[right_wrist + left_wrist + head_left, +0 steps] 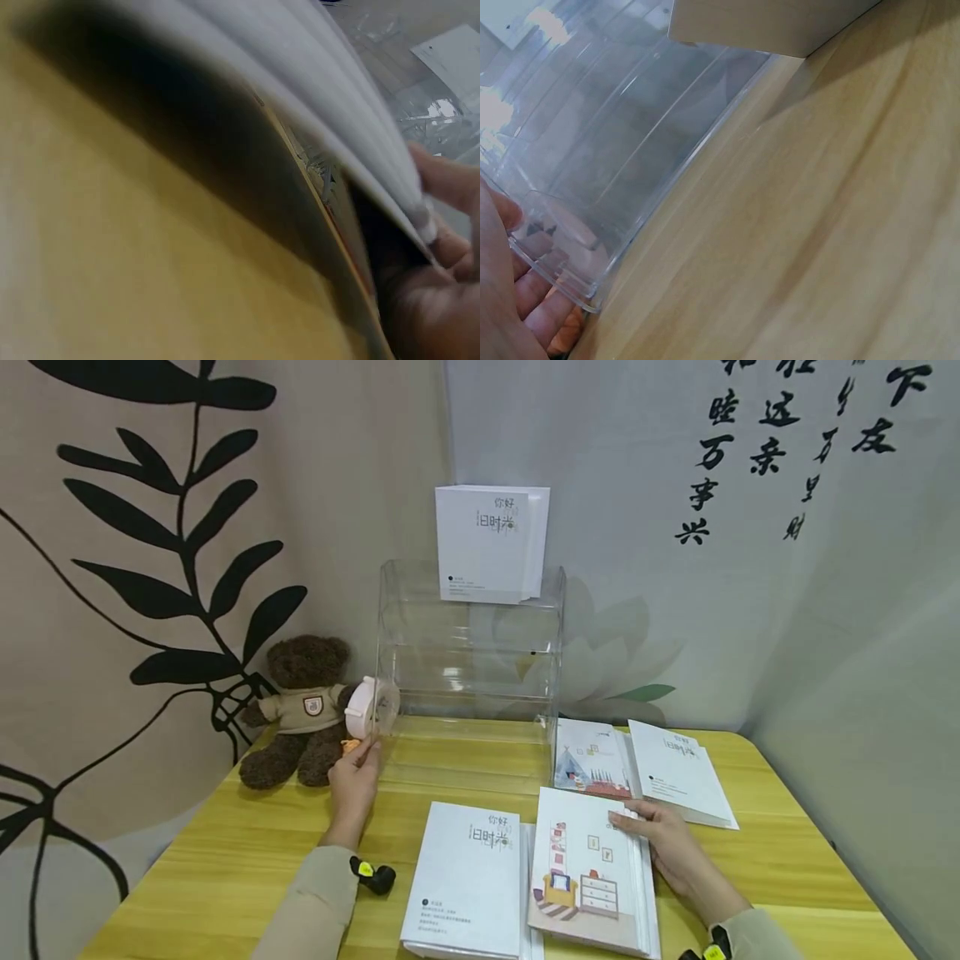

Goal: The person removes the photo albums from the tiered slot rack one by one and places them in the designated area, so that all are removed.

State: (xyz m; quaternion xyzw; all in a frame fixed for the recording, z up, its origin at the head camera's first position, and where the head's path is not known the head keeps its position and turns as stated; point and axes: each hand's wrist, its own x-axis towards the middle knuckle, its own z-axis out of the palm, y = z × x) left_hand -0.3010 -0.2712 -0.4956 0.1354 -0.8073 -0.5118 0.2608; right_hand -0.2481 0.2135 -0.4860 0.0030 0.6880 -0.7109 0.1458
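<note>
My left hand (pixel 354 789) grips the lower left side of a clear plastic tiered rack (pixel 468 681). In the left wrist view, the thumb lies on one side of the rack's edge and the fingers (pixel 549 307) on the other. With my right hand (pixel 671 852) I hold illustrated notebooks (pixel 573 881) by their upper right edge, thumb on the cover. Their white page edges (pixel 322 90) look blurred in the right wrist view. Beside them on the table lies a pile of white notebooks (pixel 465 877). More white notebooks (pixel 491 539) stand in the rack's top tier.
Right of the rack lie an illustrated notebook (pixel 588 760) and a white notebook (pixel 678 772). A brown teddy bear (pixel 307 714) sits left of the rack, near a pale pink round object (pixel 362 708). The yellow wood-grain table (pixel 225 877) meets curtains behind.
</note>
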